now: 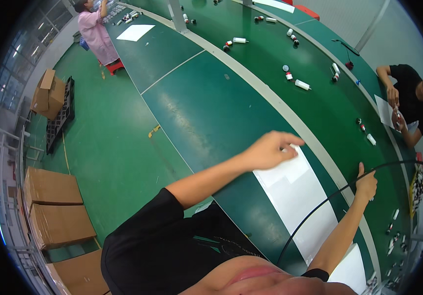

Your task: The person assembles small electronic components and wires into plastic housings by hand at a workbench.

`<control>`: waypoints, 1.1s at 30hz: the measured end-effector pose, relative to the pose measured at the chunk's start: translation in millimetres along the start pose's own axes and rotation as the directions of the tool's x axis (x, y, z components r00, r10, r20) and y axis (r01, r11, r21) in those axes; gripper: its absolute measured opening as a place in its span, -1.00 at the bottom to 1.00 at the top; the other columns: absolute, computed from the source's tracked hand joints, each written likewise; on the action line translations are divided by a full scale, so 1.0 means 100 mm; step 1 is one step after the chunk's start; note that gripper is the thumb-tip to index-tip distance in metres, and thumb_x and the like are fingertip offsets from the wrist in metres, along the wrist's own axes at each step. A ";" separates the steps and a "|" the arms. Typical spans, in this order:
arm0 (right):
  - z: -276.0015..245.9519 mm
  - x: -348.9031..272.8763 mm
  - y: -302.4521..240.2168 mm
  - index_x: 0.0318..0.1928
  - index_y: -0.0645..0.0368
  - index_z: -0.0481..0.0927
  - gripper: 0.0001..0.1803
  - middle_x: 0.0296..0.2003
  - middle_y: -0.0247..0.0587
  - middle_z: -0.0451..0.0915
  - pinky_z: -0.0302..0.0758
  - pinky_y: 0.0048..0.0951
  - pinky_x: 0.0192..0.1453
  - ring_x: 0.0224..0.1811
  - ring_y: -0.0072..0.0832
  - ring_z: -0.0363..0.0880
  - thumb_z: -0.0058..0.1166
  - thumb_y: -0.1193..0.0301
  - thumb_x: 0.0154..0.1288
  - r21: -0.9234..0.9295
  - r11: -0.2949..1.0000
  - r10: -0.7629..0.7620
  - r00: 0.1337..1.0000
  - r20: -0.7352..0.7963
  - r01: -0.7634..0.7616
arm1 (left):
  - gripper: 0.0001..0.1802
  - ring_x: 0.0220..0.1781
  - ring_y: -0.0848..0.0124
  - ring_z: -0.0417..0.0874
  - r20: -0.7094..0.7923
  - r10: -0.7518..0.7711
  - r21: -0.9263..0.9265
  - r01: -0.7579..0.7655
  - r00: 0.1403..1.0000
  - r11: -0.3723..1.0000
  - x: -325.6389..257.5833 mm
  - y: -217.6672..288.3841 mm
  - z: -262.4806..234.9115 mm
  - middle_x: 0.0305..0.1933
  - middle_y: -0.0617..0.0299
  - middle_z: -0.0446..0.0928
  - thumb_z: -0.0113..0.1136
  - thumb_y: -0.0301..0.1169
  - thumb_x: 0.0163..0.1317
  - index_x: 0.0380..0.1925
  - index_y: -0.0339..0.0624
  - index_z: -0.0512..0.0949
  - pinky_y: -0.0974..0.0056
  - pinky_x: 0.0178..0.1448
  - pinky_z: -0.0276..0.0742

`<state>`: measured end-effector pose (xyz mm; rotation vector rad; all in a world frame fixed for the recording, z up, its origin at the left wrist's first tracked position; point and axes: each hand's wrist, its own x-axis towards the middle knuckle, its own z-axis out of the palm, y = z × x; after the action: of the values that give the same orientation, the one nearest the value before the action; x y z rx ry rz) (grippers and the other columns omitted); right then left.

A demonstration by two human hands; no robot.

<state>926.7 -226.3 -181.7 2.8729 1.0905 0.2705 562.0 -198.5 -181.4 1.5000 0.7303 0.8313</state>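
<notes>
Black shirt [162, 241] nearest, beside tabletop's [187, 103] floor-side edge. Left hand [273, 151] above white sheets [300, 201], toward tabletop's belt-side edge; fingers parted, released. Right hand [366, 186] over green belt [319, 115]; cannot tell whether fingers grasp anything. Beyond floor-side edge: three cardboard boxes [61, 226], contents hidden; fourth box [53, 101], flap raised, on black pallet [60, 127]. One yellow-rimmed container [411, 199] holds small parts [420, 189].

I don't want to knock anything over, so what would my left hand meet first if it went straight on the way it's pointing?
Probably the pale rail beside the green belt, just ahead of your left hand; the hand's height is unclear, so it might pass above the rail.
</notes>
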 end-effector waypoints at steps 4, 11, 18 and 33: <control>0.16 0.12 0.18 -0.01 0.11 0.36 -0.60 -0.21 0.20 0.60 0.53 0.01 -0.03 -0.06 0.10 0.59 -0.11 0.07 0.38 0.110 0.994 -0.020 1.000 0.008 0.019 | -0.60 -0.04 0.40 0.64 0.173 -0.030 -0.016 0.034 0.985 0.999 -0.05 0.04 0.24 0.04 0.05 0.59 0.14 -0.47 0.26 0.10 -0.36 0.50 0.29 0.09 0.52; -0.17 -0.71 -0.22 -0.11 0.14 0.37 -0.83 -0.26 0.03 0.53 0.47 -0.03 -0.22 -0.30 0.06 0.56 -0.06 0.41 0.32 0.429 0.753 -0.286 0.836 -0.468 0.498 | -0.47 0.06 0.30 0.59 0.278 -0.267 -0.320 0.351 0.923 0.880 0.18 0.10 0.55 0.12 -0.03 0.50 0.09 -0.26 0.36 0.17 -0.48 0.39 0.24 0.12 0.54; -0.23 -1.84 -0.18 -0.25 0.25 0.36 -0.78 -0.38 -0.14 0.45 0.36 -0.43 -0.44 -0.51 -0.42 0.39 0.16 0.45 0.30 0.778 0.344 -0.457 0.817 -0.350 0.526 | -0.47 -0.07 0.38 0.58 0.202 -0.247 -0.626 0.319 0.948 0.711 0.12 -0.06 0.82 -0.05 0.05 0.54 0.12 -0.15 0.37 0.13 -0.40 0.43 0.27 0.07 0.54; 0.02 -2.01 -0.36 0.14 0.21 0.29 -0.53 -0.23 -0.23 0.54 0.39 -0.56 -0.18 -0.29 -0.58 0.55 0.15 0.57 0.26 0.888 -0.374 -0.532 0.846 0.031 -0.267 | -0.59 -0.15 0.43 0.63 0.099 -0.271 -0.604 0.274 0.957 0.748 0.20 -0.04 0.88 -0.04 0.07 0.57 0.14 -0.46 0.32 0.15 -0.37 0.43 0.37 0.00 0.54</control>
<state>755.9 -332.2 -217.0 2.7968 2.1880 -2.8540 646.8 -229.2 -186.9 0.7796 0.5768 0.7408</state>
